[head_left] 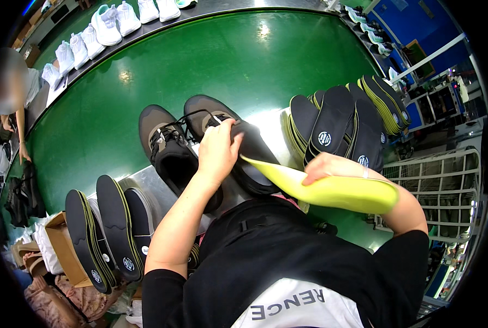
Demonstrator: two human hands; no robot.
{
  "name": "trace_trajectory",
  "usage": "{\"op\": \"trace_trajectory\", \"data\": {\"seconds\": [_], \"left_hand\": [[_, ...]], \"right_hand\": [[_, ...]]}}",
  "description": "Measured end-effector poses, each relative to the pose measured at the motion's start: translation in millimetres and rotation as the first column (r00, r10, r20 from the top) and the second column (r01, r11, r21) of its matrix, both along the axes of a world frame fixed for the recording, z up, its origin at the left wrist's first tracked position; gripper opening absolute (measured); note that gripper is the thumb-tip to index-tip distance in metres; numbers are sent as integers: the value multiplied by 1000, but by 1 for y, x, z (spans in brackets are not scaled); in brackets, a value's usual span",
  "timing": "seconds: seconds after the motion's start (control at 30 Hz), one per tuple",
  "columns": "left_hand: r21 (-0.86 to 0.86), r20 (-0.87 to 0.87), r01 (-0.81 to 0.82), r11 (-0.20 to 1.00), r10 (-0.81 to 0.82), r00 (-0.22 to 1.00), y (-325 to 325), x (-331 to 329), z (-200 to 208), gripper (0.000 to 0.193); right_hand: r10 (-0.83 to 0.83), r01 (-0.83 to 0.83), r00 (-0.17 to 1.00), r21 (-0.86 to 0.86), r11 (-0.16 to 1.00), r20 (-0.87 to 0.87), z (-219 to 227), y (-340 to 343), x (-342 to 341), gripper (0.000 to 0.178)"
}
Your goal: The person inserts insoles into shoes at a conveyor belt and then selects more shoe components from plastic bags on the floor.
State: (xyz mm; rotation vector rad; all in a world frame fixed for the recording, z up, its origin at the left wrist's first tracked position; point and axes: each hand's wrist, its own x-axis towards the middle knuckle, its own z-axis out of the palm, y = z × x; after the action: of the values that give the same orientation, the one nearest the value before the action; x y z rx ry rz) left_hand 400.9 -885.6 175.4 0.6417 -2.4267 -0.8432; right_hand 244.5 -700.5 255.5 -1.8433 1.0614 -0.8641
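Two dark grey-brown lace-up shoes stand side by side before me, the left shoe (164, 143) and the right shoe (203, 107), toes pointing away, black laces strung between them. My left hand (220, 152) grips the right shoe at its tongue and collar, covering part of the lacing. In my right hand (331, 167) is a yellow-green insole (336, 191), held near its middle. The insole is tilted, its narrow end reaching toward the right shoe's opening but outside it. Slight blur softens its outline.
Stacked black insoles with yellow-green edges (335, 117) lie to the right; more insole stacks (113, 218) lie to the left. White shoes (106, 24) line a far ledge beyond the green surface (211, 60). A wire rack (435, 191) stands right. A co-worker's arm (21, 131) reaches toward black shoes (25, 191).
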Motion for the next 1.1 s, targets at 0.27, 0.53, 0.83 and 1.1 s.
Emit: {"op": "trace_trajectory", "data": {"seconds": [0.27, 0.53, 0.83, 1.1], "left_hand": [[586, -38, -69, 807, 113, 993, -12, -7, -18, 37], [776, 12, -63, 627, 85, 996, -21, -3, -23, 34], [828, 37, -60, 557, 52, 998, -21, -3, -16, 28], [839, -14, -28, 544, 74, 997, -19, -4, -17, 28]], "right_hand": [[-105, 458, 311, 52, 887, -945, -59, -83, 68, 21], [30, 591, 293, 206, 779, -956, -4, -42, 59, 46], [-223, 394, 257, -109, 913, -940, 2, -17, 57, 18], [-70, 404, 270, 47, 913, -960, -56, -72, 65, 15]]}}
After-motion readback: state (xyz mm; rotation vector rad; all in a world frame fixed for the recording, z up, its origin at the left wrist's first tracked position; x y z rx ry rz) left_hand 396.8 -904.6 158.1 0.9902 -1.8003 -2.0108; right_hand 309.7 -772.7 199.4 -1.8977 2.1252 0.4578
